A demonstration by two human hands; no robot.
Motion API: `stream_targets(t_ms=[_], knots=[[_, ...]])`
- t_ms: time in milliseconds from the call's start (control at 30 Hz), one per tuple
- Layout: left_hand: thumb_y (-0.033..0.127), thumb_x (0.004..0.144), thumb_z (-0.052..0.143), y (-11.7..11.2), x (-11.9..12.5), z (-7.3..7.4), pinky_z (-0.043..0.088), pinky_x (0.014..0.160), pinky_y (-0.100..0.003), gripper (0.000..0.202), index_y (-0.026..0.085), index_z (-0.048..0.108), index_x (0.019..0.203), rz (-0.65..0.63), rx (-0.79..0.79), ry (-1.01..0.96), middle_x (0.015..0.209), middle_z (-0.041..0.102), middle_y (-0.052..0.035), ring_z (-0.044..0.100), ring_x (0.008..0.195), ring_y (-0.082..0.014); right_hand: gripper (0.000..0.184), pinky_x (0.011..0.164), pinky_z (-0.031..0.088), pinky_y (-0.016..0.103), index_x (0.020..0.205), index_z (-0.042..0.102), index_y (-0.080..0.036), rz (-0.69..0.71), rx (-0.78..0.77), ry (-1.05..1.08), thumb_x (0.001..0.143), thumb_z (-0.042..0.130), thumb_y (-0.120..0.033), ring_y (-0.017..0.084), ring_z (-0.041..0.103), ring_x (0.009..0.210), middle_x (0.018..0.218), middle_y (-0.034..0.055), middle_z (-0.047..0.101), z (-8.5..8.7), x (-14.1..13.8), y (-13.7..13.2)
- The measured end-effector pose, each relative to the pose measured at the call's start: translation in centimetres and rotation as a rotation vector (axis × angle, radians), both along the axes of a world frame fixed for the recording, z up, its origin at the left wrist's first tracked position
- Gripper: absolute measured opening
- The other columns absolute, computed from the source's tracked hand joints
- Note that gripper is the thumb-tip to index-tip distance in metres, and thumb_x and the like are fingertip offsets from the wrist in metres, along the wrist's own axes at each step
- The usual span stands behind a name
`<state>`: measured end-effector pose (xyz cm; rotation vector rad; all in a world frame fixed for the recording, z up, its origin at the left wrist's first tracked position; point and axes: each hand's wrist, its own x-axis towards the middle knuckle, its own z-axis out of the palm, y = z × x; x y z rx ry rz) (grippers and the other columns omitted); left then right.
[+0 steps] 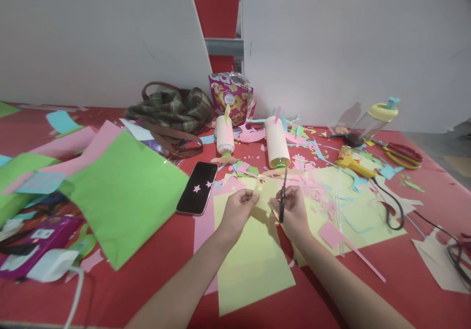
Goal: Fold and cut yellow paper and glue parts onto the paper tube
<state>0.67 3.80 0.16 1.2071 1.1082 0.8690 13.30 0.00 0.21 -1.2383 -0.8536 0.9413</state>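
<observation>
My left hand (238,210) pinches a small piece of yellow paper (268,192) by its left edge. In my right hand (295,211) is a pair of scissors (282,199), blades pointing away from me, beside the right edge of that piece. Whether the blades touch the paper I cannot tell. Below both hands lies a larger yellow sheet (253,275), partly over a pink one (203,240). Just beyond the hands stand two paper-wrapped bottles, one (277,142) with a pink strip on top and a smaller one (224,135) with a yellow strip.
A phone (196,189) carrying two pink paper stars lies left of my hands, next to a green sheet (128,196). At right are a yellow glue gun (355,164) with its cord, red-handled pliers (403,153) and a clear bottle (371,123). Paper scraps (320,191) litter the red table.
</observation>
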Motion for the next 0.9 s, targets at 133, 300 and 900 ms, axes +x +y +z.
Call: stream_targets(t_ms=[133,300,900], knots=[[0.036,0.068,0.055,-0.1,0.0,0.3,0.039,0.057,-0.022,0.023,0.013,0.055,0.068,-0.028,0.021,0.034,0.064,0.056,-0.0006,0.051,0.060,-0.0124,0.032,0.045,0.033,0.019,0.072,0.030,-0.024,0.026,-0.030,-0.022,0.060,0.059,-0.016,0.007,0.039,0.049,0.062,-0.0078,0.038,-0.5,-0.3,-0.2],[0.035,0.071,0.051,-0.2,-0.1,0.9,0.033,0.050,-0.020,0.025,0.015,0.050,0.056,-0.082,0.065,0.122,0.054,0.049,0.0028,0.044,0.051,-0.0095,0.030,0.049,0.036,0.020,0.073,0.032,-0.024,-0.019,-0.013,-0.065,0.062,0.059,-0.020,0.009,0.044,0.056,0.066,-0.0057,0.043,-0.7,0.3,0.1],[0.034,0.074,0.049,-2.0,1.1,1.0,0.040,0.054,-0.022,0.026,0.016,0.048,0.056,-0.042,0.057,0.104,0.054,0.058,0.0007,0.055,0.053,-0.0127,0.035,0.037,0.030,0.016,0.073,0.029,-0.025,-0.003,-0.104,0.168,0.059,0.059,-0.015,0.004,0.039,0.040,0.060,-0.0108,0.039,0.7,-1.2,-0.7]])
